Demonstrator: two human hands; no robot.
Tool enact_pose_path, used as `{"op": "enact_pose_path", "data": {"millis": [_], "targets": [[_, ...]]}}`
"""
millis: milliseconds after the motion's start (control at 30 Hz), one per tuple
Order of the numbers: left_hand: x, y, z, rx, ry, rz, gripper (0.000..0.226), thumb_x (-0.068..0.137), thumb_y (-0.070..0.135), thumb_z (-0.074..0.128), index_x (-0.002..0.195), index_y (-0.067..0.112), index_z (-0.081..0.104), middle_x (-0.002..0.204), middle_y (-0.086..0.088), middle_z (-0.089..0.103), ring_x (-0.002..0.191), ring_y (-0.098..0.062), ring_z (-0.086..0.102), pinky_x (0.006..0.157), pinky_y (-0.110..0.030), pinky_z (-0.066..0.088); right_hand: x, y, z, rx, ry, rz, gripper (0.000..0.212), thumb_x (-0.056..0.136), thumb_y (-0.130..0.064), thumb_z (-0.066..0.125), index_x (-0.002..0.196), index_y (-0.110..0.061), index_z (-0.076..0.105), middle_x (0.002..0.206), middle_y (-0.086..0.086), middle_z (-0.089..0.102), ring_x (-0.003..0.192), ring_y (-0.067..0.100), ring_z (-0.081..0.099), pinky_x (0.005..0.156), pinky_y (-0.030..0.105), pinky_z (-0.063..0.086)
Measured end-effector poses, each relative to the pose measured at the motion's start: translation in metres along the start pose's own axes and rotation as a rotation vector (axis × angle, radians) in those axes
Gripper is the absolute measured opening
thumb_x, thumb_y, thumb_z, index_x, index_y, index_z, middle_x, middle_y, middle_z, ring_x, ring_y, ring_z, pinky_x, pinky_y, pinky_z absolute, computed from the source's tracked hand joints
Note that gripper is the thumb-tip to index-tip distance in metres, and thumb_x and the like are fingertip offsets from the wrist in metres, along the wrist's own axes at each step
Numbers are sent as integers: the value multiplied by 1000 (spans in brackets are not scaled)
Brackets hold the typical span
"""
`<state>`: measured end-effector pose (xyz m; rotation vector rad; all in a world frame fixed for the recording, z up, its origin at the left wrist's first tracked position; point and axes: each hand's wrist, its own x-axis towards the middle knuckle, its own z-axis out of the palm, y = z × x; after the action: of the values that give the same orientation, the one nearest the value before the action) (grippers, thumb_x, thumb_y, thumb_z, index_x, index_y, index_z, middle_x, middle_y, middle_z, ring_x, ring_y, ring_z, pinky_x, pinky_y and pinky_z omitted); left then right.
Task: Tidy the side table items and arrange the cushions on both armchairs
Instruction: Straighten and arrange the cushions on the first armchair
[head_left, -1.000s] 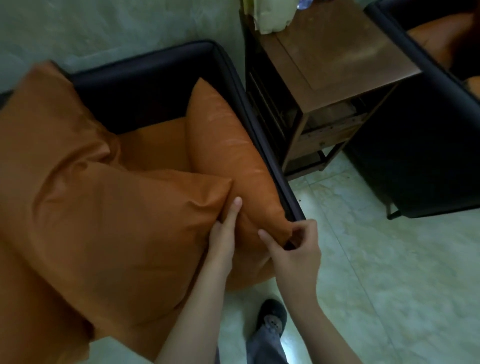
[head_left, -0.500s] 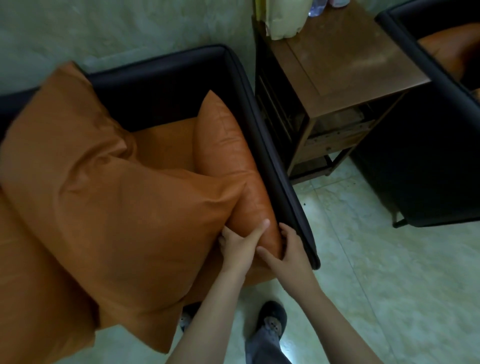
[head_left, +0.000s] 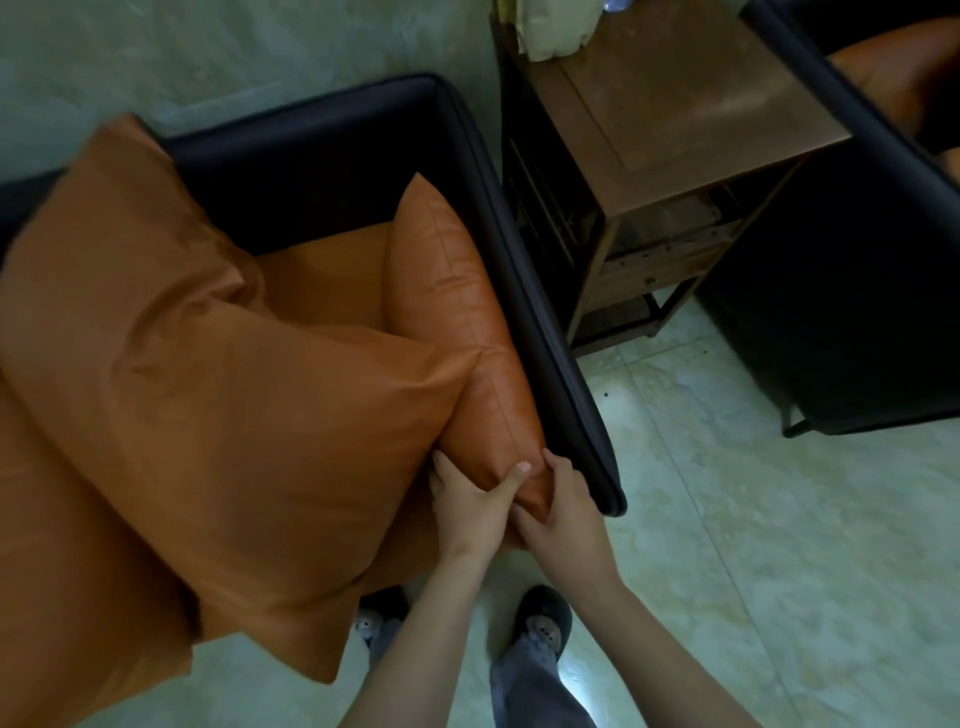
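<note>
Two hands: both on the near end of the slim leather cushion, at the seat's front-right corner.
L hand: grips that end from the left; thumb laid across the top, other fingers curled under, mostly hidden.
R hand: grips the same end from the right, fingers curled round the corner, wedged btw cushion & armrest.
Leather cushion: stands on its long edge along the right armrest of the black armchair; far corner points up.
Fabric cushion: big, orange, tilted over left & mid seat; right corner touches the leather cushion, near corner overhangs the front edge.
Side table: wood, just right of the armchair; pale bag at its far-left corner.
2nd armchair: right of the table, orange cushion in it, partly cut off.
</note>
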<state>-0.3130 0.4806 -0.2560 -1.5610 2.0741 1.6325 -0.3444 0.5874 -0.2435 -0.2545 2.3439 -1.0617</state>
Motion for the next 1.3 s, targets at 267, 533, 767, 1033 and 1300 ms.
{"op": "enact_pose_path", "data": {"millis": [267, 533, 767, 1033, 1300], "targets": [[-3, -1, 0, 25, 20, -4, 118, 67, 56, 76, 152, 19, 3, 155, -10, 20, 137, -29, 32, 111, -42, 32, 0, 0, 0, -15, 7, -2, 69, 83, -29, 69, 141, -18, 34, 129, 4, 46, 109, 17, 54, 80, 20, 41], [-15, -15, 2, -1, -38, -58, 124, 66, 57, 76, 151, 21, -7, 159, -3, 7, 143, -25, 19, 115, -43, 25, -15, 10, 9, -30, 28, 34, 72, 82, -35, 70, 141, -19, 32, 128, 3, 46, 107, 12, 51, 80, 22, 44], [-12, 15, -65, -26, -229, 42, 73, 85, 48, 61, 146, 22, 32, 151, 3, 35, 136, -12, 34, 110, -29, 29, -8, -11, -5, -27, 37, 2, 78, 73, -50, 73, 137, -25, 35, 131, -4, 42, 117, 13, 48, 92, 34, 48], [7, 59, -174, 186, -75, 542, 29, 90, 35, 59, 119, 36, 55, 113, 23, 55, 104, 9, 52, 89, -9, 42, 3, -107, 13, 7, 171, -365, 73, 76, -55, 60, 138, -27, 32, 139, -8, 34, 128, 1, 31, 103, 7, 22], [147, 87, -266, 607, 40, 822, 33, 92, 31, 56, 122, 16, 57, 127, -1, 54, 121, -16, 46, 104, -25, 31, 59, -208, 93, -172, 112, -480, 62, 86, -44, 60, 139, -20, 37, 144, 1, 32, 135, 12, 28, 109, 25, 27]]}}
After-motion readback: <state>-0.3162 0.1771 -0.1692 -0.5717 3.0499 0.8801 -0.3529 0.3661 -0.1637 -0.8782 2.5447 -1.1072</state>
